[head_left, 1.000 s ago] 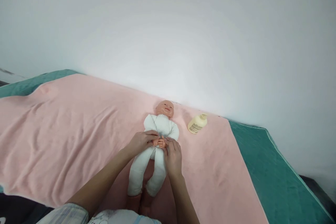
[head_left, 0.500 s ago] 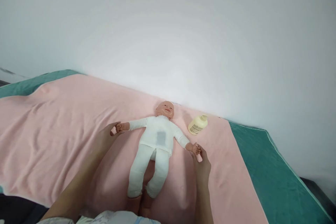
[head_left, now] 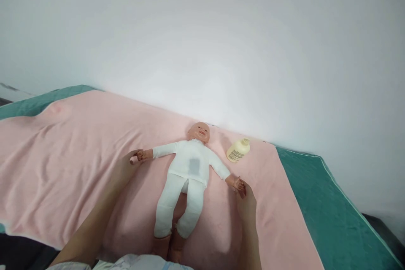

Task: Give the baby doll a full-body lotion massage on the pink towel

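A baby doll (head_left: 192, 162) lies on its back on the pink blanket (head_left: 79, 135), its head toward the wall and its arms spread wide. It has a white cloth body with a grey patch on the belly, and a bare plastic head, hands and feet. My left hand (head_left: 128, 164) pinches the doll's hand on the left side. On the other side, my right hand (head_left: 248, 198) is closed round the fingers of the doll's other hand. A pale yellow bottle (head_left: 238, 150) with dark print stands tilted in view, right of the doll's head.
Green quilted cloth (head_left: 335, 202) shows beyond the blanket at the right and at the far left. A white wall (head_left: 202, 42) rises right behind the blanket's far edge. The blanket is wrinkled on the left.
Both my hands have moved slightly outward, drawing the doll's hands a little farther apart. The doll's body and the bottle stay in place.
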The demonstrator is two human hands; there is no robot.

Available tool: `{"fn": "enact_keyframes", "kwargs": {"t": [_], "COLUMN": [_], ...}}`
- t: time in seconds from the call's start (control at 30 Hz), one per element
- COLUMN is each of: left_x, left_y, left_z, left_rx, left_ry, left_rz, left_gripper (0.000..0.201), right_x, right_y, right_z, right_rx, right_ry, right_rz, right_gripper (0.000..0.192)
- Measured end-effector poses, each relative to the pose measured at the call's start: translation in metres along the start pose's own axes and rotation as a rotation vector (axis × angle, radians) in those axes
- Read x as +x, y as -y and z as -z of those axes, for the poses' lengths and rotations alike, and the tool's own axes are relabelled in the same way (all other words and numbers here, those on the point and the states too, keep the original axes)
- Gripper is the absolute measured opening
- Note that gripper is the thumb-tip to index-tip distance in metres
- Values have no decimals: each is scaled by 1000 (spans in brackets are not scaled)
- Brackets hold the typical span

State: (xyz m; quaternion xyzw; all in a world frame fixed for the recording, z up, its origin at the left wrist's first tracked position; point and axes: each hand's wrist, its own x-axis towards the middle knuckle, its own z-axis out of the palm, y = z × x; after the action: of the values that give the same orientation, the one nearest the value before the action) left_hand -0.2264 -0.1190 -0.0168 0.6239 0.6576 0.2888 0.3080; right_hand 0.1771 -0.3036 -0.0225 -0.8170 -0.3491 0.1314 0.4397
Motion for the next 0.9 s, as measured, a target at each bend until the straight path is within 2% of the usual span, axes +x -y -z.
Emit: {"fn": "enact_keyframes", "kwargs": {"t": [0.1, 0.2, 0.27, 0.37, 0.47, 0.57, 0.7, 0.9], "left_x": [-10, -15, -20, -27, -34, -38, -39, -40], "left_y": [-17, -35, -46, -61, -72, -79, -84, -89], "left_z": [4, -2, -13, -36, -57, -70, -76, -78], "left_rx": [-66, -166, -249, -293, -222, -115, -66, 25], "left_ry": [-55, -120, -63, 90, 249, 360, 389, 381], "left_rz": [9, -103, -190, -345, -496, -590, -677, -707], "left_gripper": [56, 60, 62, 59, 43, 40, 42, 45], "right_x": [-4, -10, -15, -24, -34, -39, -41, -42], "right_y": [17, 37, 51, 70, 81, 84, 86, 91], "right_z": [0, -7, -16, -35, -55, -72, -83, -85], "right_rx": [47, 81, 125, 199, 227, 169, 64, -35], "right_ry": [-10, 0, 21, 64, 86, 108, 117, 151], "right_rz": [-42, 15, 96, 243, 360, 527, 705, 770], "right_gripper": [56, 58, 57, 52, 45, 37, 33, 33]}}
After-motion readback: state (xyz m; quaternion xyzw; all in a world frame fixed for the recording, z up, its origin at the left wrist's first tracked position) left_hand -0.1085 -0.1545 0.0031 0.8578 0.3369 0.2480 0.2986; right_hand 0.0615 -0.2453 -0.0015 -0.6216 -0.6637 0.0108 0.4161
